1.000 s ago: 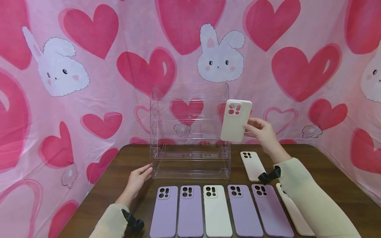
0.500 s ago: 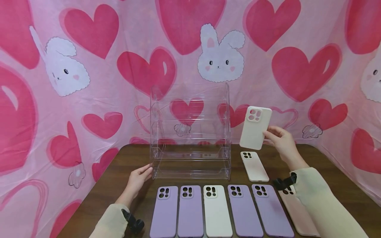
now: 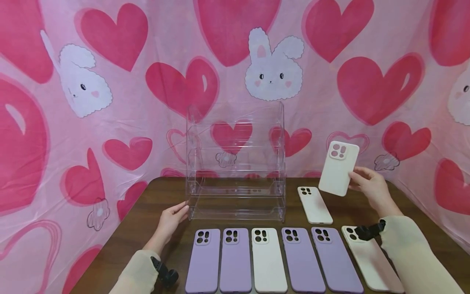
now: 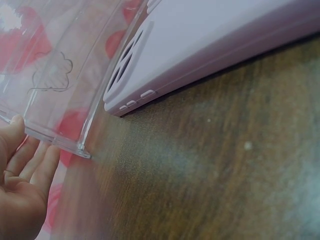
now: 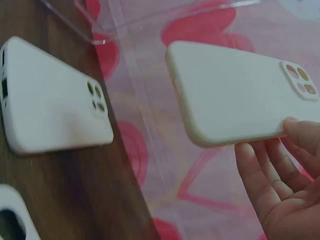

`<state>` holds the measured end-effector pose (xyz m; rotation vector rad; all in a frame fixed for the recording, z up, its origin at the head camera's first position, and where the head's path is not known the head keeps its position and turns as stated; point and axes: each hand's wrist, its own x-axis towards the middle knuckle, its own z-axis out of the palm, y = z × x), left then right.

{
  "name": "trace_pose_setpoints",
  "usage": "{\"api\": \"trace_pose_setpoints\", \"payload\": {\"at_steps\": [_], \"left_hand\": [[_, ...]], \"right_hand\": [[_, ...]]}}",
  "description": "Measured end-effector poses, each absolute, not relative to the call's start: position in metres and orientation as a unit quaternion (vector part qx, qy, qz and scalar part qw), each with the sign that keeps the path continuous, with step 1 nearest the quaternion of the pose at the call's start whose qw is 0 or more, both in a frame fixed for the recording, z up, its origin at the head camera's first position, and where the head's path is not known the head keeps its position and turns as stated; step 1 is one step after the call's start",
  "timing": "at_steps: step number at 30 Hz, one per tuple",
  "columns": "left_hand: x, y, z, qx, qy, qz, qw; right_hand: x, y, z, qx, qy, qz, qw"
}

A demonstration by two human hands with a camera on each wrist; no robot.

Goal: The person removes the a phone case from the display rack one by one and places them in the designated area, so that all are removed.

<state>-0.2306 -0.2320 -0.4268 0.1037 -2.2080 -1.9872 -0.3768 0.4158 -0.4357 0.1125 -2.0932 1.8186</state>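
In the head view my right hand pinches a cream phone case by its right edge. The case is raised above the table's back right, camera cut-outs up. The right wrist view shows my thumb on its back and my fingers behind the edge. My left hand holds the lower left side edge of a clear tiered display rack, thumb and fingers on either side of it in the left wrist view. A second cream case lies on the table, right of the rack.
A front row of phone cases lies on the brown wooden table: a lilac case, more lilac ones, a white case and a cream case partly under my right sleeve. A pink heart-patterned cloth hangs behind.
My right hand has carried the cream phone case rightward and down, away from the rack, uncovering the rack's right side. My left hand stays at the rack's edge.
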Motion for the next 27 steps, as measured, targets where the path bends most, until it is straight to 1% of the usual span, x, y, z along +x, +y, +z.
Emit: {"api": "trace_pose_setpoints", "payload": {"at_steps": [4,7,11,15,16,21,27], "left_hand": [[-0.231,-0.232,-0.427,0.036,-0.741,-0.665,0.081],[-0.232,-0.231,-0.427,0.035,-0.740,-0.667,0.079],[-0.232,-0.231,-0.428,0.032,-0.741,-0.666,0.080],[-0.232,-0.231,-0.428,0.033,-0.742,-0.664,0.081],[-0.232,-0.231,-0.428,0.033,-0.742,-0.664,0.081],[-0.232,-0.231,-0.427,0.035,-0.740,-0.667,0.079],[-0.231,-0.231,-0.426,0.035,-0.741,-0.666,0.079]], "right_hand": [[-0.357,0.417,-0.430,-0.005,-0.789,0.595,0.152],[-0.335,0.410,-0.415,-0.009,-0.809,0.576,0.113],[-0.311,0.396,-0.396,-0.034,-0.824,0.560,0.082],[-0.296,0.385,-0.389,-0.058,-0.843,0.532,0.057],[-0.293,0.384,-0.388,-0.050,-0.848,0.524,0.052],[-0.283,0.380,-0.387,-0.039,-0.869,0.492,0.024],[-0.284,0.384,-0.395,-0.028,-0.883,0.468,-0.014]]}}
